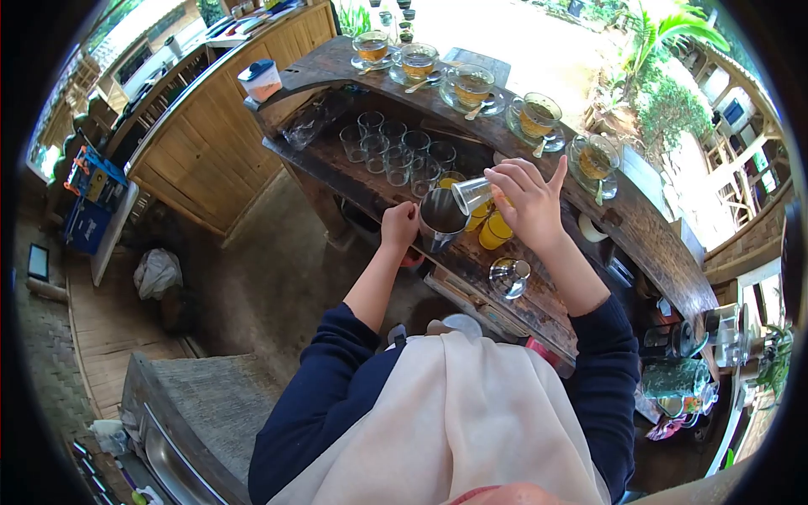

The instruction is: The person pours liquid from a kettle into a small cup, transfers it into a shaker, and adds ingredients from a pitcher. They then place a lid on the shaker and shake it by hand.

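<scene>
Metal pitcher (443, 222): your left hand (400, 225), fisted, holds it; your right hand (532, 202), partly curled, grips a tilted clear glass (473, 195) at its rim; yellow-filled glasses (495, 232) beside it.

On the lower tabletop (551, 299), tightly grouped clear glasses (397, 160) block the far left, leaving only slim gaps. The metal cup (442, 217) at the left hand (400, 225) and the tilted glass (471, 196) in the right hand (528, 202) crowd the middle; yellow drinks (495, 232) stand just right of the cup. A hand could pass over bare wood between these drinks and the shiny vessel (509, 278), or right of that vessel. Beyond, the upper tabletop (652, 210) bars the far side, its tea cups (539, 116) separated by gaps.
</scene>
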{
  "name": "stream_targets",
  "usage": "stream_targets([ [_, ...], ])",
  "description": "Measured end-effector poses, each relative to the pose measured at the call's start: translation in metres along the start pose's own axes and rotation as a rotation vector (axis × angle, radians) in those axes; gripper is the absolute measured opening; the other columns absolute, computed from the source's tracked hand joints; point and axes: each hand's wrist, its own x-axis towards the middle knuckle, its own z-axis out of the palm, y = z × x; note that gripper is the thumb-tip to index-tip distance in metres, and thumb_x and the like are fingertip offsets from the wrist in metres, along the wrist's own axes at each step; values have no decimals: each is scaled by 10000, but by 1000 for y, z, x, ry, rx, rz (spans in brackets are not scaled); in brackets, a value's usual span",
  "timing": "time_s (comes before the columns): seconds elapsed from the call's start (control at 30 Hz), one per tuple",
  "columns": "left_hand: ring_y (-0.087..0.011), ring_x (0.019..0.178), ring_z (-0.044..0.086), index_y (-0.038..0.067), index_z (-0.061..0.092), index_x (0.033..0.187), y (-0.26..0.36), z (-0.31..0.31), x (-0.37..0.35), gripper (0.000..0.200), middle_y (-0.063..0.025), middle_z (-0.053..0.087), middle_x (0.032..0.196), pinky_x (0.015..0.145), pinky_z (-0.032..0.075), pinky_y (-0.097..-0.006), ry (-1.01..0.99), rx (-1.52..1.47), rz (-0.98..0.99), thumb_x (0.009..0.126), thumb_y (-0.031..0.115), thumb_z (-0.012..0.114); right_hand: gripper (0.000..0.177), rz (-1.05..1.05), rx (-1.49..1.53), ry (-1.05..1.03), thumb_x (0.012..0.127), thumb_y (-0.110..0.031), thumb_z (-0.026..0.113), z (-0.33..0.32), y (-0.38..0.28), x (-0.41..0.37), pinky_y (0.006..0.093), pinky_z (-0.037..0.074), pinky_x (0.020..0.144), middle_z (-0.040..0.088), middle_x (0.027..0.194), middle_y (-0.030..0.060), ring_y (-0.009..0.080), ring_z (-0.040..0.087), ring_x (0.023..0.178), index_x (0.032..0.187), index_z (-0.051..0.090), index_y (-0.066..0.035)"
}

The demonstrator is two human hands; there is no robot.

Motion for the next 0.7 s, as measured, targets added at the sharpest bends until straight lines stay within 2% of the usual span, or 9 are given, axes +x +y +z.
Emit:
stream_targets([
  [0.07, -415, 647, 550, -7, 559, 665, -3, 2, 0, 238, -234, 529, 663, 523, 416, -433, -4, 2, 6, 815, 168, 620, 265, 42, 14, 21, 759, -134, 688, -4, -2, -6, 640, 45, 1062, 611, 1009, -65, 123, 566, 1045, 1014, 648, -191],
  [0.13, -418, 653, 552, -6, 558, 666, -7, 5, -1, 243, -236, 530, 663, 528, 419, -431, 21, 8, 19, 817, 176, 614, 256, 107, 42, 64, 754, -157, 696, -8, -3, -12, 679, 55, 1036, 611, 972, -74, 123, 573, 1020, 1003, 655, -202],
  [0.27, -424, 653, 550, -3, 553, 668, -16, 9, 0, 251, -238, 529, 659, 530, 417, -432, 12, -9, 36, 811, 195, 609, 248, 194, 52, 70, 753, -171, 707, -19, -4, -26, 668, 52, 1047, 622, 958, -71, 128, 584, 994, 994, 658, -201],
  [0.4, -413, 662, 567, 3, 584, 705, -13, 5, 1, 174, -226, 559, 673, 551, 435, -414, -26, 62, 29, 759, 166, 612, 246, 280, 90, 120, 755, -176, 716, -34, -3, -43, 652, 70, 1057, 638, 932, -69, 137, 597, 960, 994, 661, -199],
  [0.43, -380, 696, 615, 12, 629, 767, -11, 3, 1, 132, -217, 595, 705, 586, 463, -390, -49, 103, 4, 732, 138, 616, 248, 302, 107, 135, 757, -175, 717, -39, -3, -48, 650, 73, 1058, 644, 929, -67, 140, 600, 951, 997, 662, -196],
  [0.5, -361, 719, 634, 13, 644, 796, 5, -3, 0, 133, -215, 608, 720, 603, 473, -377, -42, 46, -8, 726, 123, 619, 251, 356, 125, 148, 755, -172, 719, -47, -2, -58, 653, 74, 1055, 649, 932, -64, 143, 603, 946, 999, 664, -193],
  [0.57, -316, 780, 671, 13, 669, 870, 17, -9, -1, 181, -207, 641, 760, 648, 492, -336, -79, 38, -51, 708, 83, 628, 260, 424, 149, 170, 748, -160, 728, -57, -2, -70, 656, 79, 1050, 661, 932, -51, 150, 612, 928, 1000, 666, -177],
  [0.7, -320, 777, 667, 27, 659, 898, 12, -7, -3, 167, -186, 654, 769, 653, 490, -340, -77, 11, 6, 745, 59, 598, 253, 527, 156, 206, 740, -154, 740, -74, -2, -95, 650, 93, 1050, 667, 930, -39, 155, 618, 920, 981, 664, -152],
])
